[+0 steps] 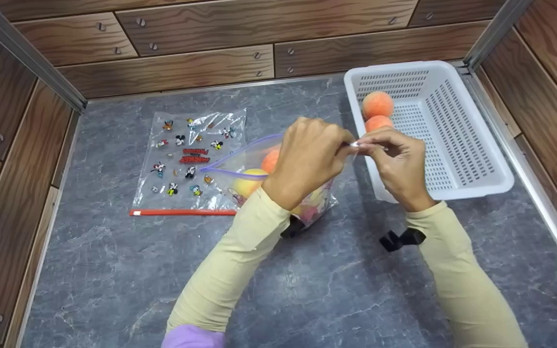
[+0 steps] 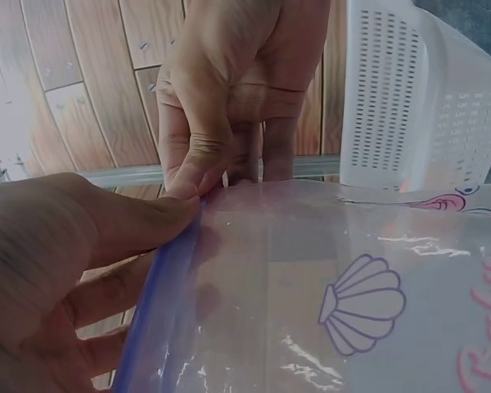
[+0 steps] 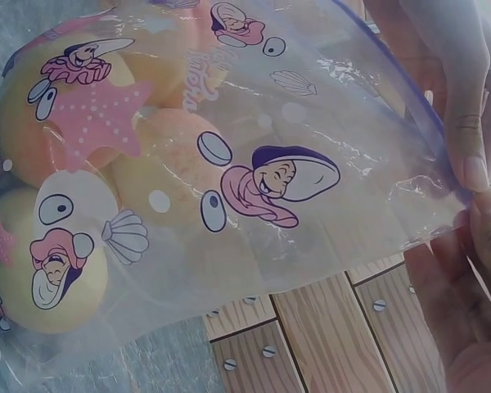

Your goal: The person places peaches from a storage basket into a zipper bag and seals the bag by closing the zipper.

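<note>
A clear zip bag [image 1: 254,166] with a purple seal strip and pink cartoon prints holds several orange and yellow round fruits [image 3: 159,176]. It hangs tilted just above the grey tabletop. My left hand [image 1: 345,148] pinches the bag's top edge at its right end, thumb [image 2: 151,219] on the purple strip [image 2: 159,303]. My right hand [image 1: 363,144] pinches the same corner from the other side, its fingertips [image 2: 198,176] meeting the left thumb. In the right wrist view the bag [image 3: 311,98] fills the frame, with both hands' fingers [image 3: 468,168] at its right edge.
A white perforated basket [image 1: 457,145] at the right holds two fuzzy orange fruits [image 1: 377,104]. A second flat zip bag [image 1: 186,164] with cartoon prints and a red strip lies on the left. Wooden walls enclose the grey marble surface [image 1: 114,270].
</note>
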`<state>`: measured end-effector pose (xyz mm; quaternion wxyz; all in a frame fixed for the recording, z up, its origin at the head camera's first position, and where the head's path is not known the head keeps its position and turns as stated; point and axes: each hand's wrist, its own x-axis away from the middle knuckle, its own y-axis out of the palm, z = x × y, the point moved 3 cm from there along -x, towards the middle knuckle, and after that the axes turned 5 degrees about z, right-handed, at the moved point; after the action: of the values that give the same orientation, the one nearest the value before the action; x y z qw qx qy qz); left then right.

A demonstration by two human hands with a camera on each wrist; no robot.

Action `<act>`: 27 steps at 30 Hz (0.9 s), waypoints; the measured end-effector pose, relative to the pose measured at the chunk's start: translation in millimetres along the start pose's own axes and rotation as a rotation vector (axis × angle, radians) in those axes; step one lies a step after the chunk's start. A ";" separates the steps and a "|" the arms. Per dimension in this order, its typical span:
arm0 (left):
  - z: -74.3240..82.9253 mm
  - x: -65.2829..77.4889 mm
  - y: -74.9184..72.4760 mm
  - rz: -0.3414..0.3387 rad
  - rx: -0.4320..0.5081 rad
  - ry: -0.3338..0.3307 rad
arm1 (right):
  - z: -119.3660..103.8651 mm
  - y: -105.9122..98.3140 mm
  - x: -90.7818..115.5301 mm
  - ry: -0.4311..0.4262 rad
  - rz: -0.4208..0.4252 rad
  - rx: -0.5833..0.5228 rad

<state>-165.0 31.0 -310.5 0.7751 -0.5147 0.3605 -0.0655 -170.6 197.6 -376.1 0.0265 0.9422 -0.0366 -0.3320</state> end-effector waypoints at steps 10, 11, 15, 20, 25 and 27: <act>-2.6 3.7 -1.4 0.032 -0.007 -0.010 | -3.8 5.1 -1.3 -0.018 -0.012 0.026; -3.0 4.1 -1.7 0.030 0.000 -0.013 | -4.1 5.5 -1.0 -0.017 -0.011 0.027; -5.7 5.8 -3.0 0.018 0.020 -0.025 | -3.9 6.7 -0.3 -0.009 -0.004 0.018; -12.0 10.2 -5.0 0.006 0.045 -0.028 | -2.2 6.6 0.0 0.001 0.010 0.010; -21.0 15.9 -7.8 0.005 0.081 -0.039 | -1.6 6.6 -0.6 -0.005 0.015 0.014; -24.0 18.0 -9.4 -0.003 0.076 -0.047 | -1.7 7.6 -1.0 -0.009 0.012 0.019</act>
<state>-164.3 0.2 -316.5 0.8023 -0.4867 0.3387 -0.0683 -170.7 190.1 -373.6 0.0194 0.9407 -0.0453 -0.3356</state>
